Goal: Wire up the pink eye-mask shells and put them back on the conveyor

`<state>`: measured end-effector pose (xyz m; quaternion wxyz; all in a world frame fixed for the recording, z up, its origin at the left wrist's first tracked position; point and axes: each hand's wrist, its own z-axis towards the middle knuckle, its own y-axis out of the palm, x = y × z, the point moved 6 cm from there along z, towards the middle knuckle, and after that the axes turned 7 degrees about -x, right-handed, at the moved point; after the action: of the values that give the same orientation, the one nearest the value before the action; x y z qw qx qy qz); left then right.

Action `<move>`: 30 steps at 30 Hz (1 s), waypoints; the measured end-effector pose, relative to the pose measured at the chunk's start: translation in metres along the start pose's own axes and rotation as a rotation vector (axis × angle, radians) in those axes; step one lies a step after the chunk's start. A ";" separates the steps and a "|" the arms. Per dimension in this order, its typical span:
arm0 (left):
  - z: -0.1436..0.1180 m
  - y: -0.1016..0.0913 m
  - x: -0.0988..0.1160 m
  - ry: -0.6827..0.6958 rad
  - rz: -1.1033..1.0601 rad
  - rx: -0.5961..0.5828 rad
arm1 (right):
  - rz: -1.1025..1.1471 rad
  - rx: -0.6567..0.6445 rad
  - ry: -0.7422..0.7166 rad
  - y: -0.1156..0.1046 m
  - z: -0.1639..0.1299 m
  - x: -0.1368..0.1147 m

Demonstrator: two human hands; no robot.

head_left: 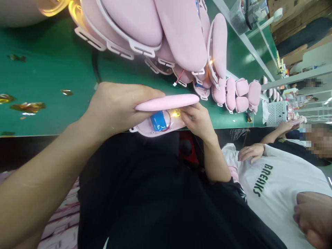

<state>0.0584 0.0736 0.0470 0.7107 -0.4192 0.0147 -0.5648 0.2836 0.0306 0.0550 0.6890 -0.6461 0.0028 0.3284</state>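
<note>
Along the near edge of the green surface [52, 69], scraps of gold foil [27, 107] lie scattered at the far left, well apart from the work. Further right, the left hand [116, 105] is closed around a pink device [166, 114], its fingers lying over the padded pink top and the thumb side hidden beneath. That device is held just off the edge of the surface, above the person's dark lap, and is opened like a clam: the soft pad sits on top and a paler plastic shell hangs below, with a blue battery [158, 121] and thin red wire showing in the gap. Just right of the battery a small warm light glows inside the shell. There the right hand [198, 121] pinches at the device's right end, fingertips touching the shell beside the glow. Above both hands a heap of similar pink pieces [181, 38] crowds the surface, and a row of smaller pink pads [241, 93] runs off to the right. At the far right a co-worker in a white shirt [275, 180] sits alongside.
</note>
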 end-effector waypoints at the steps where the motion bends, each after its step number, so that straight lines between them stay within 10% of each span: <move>1: 0.000 -0.001 0.001 0.008 0.001 0.008 | 0.000 -0.012 0.003 0.001 0.000 0.002; 13: 0.000 -0.001 0.000 -0.021 -0.019 -0.013 | 0.149 -0.058 0.051 -0.016 0.001 -0.001; 18: -0.006 -0.002 -0.010 -0.119 -0.057 -0.038 | 0.155 0.185 0.251 -0.041 -0.011 0.031; 25: -0.008 -0.003 -0.016 -0.257 -0.175 -0.033 | 0.108 -0.154 0.205 -0.020 0.017 0.047; 30: -0.008 -0.003 -0.017 -0.318 -0.205 0.016 | 0.181 -0.125 0.170 -0.027 0.019 0.039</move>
<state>0.0455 0.0826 0.0361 0.6462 -0.4966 -0.1451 -0.5609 0.3182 0.0667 0.0655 0.6124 -0.7103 0.0988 0.3327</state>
